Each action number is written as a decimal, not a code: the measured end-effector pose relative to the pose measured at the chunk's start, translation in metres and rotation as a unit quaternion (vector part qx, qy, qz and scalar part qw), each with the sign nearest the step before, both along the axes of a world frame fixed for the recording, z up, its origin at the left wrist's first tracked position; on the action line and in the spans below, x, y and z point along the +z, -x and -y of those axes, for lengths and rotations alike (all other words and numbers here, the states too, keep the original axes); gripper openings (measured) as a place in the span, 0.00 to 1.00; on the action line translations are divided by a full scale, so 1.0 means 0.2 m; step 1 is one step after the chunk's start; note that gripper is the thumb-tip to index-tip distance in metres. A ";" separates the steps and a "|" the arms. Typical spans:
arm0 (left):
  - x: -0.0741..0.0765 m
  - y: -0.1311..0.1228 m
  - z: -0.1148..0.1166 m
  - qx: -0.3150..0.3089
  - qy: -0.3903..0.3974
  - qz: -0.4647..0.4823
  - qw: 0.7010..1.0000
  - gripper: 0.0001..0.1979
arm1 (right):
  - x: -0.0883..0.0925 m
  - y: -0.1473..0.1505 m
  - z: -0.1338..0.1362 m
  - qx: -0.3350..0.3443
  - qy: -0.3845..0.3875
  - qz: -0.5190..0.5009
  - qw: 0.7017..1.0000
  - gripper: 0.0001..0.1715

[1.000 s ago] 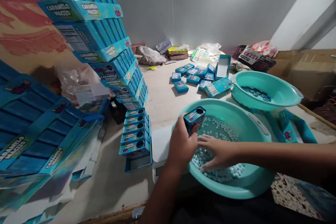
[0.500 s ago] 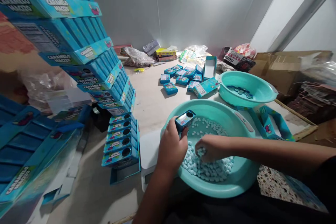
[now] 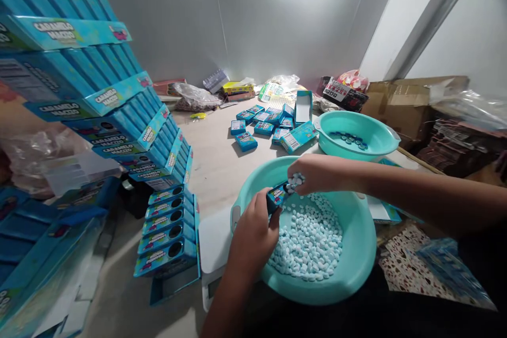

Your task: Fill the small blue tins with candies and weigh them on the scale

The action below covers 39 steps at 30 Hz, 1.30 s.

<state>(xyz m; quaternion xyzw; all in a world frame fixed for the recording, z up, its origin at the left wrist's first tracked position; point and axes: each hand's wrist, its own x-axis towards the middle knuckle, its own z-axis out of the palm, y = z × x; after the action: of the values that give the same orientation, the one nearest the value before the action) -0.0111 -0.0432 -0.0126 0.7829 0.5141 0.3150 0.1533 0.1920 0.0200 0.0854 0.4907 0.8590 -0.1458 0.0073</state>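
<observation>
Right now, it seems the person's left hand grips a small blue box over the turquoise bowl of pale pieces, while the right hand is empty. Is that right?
Not quite: the right hand isn't empty. The head view shows it holding a clump of pale pieces by the small blue box, which the left hand does grip over the turquoise bowl.

Pale tabletop, as my head view shows it, crowded along the left and back.
On the table (image 3: 214, 163) I see a tall stack of blue cartons (image 3: 114, 97) at left, then a blue tray (image 3: 174, 289) with boxes in it, just beside a flat white device (image 3: 217, 243). Farther back lie scattered small blue boxes (image 3: 246, 141), a clear bag (image 3: 196, 99) and a far basin (image 3: 356, 150); what bears the near basin (image 3: 358, 269) I can't tell.
</observation>
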 end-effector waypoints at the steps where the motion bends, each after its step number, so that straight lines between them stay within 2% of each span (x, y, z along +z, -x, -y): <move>1: 0.00 0.00 0.00 -0.006 -0.003 -0.004 1.000 0.18 | 0.01 0.02 0.00 0.003 -0.001 0.021 1.000 0.11; 5: 0.01 0.00 0.01 -0.027 -0.008 -0.013 1.000 0.19 | 0.02 0.07 0.01 0.003 -0.012 0.085 0.996 0.10; 8: 0.01 0.00 0.01 -0.034 -0.001 -0.001 0.999 0.19 | 0.02 0.07 0.00 -0.005 -0.013 0.082 0.997 0.14; 13: 0.02 0.00 0.01 -0.035 0.001 0.016 0.999 0.19 | 0.02 0.06 -0.03 0.004 0.010 0.014 1.000 0.18; 17: 0.02 0.00 0.01 -0.037 0.009 0.033 0.999 0.19 | 0.04 0.05 -0.04 0.016 0.030 -0.056 0.998 0.15; 19: 0.02 0.00 0.01 -0.023 0.016 0.045 0.999 0.18 | 0.02 0.04 -0.04 0.017 0.040 -0.129 0.991 0.12; 21: 0.02 -0.01 0.01 -0.008 0.023 0.054 0.998 0.18 | -0.02 0.05 -0.04 -0.001 0.036 -0.253 0.967 0.10; 22: 0.01 -0.01 0.01 -0.004 0.023 0.057 0.998 0.18 | -0.05 0.06 -0.04 -0.018 0.029 -0.326 0.945 0.11; 26: 0.02 -0.01 0.01 -0.015 0.030 0.060 0.998 0.19 | -0.19 0.15 -0.02 -0.089 0.035 -0.573 0.814 0.20; 29: 0.02 -0.01 0.02 -0.019 0.036 0.067 0.997 0.19 | -0.25 0.20 -0.02 -0.111 0.041 -0.664 0.738 0.23; 31: 0.03 -0.01 0.02 -0.016 0.031 0.069 0.997 0.18 | -0.26 0.22 -0.02 -0.117 0.033 -0.683 0.720 0.24; 36: 0.03 -0.01 0.02 -0.004 0.048 0.066 0.997 0.19 | -0.26 0.22 -0.01 -0.125 0.009 -0.689 0.714 0.23; 39: 0.04 -0.01 0.03 -0.001 0.062 0.063 0.996 0.19 | -0.28 0.21 -0.01 -0.128 0.014 -0.704 0.699 0.22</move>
<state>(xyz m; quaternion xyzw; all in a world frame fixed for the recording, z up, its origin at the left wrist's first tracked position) -0.0089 -0.0490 -0.0042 0.7508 0.5212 0.3315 0.2339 0.1499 0.0229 0.0302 0.3501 0.5404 -0.4600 -0.6114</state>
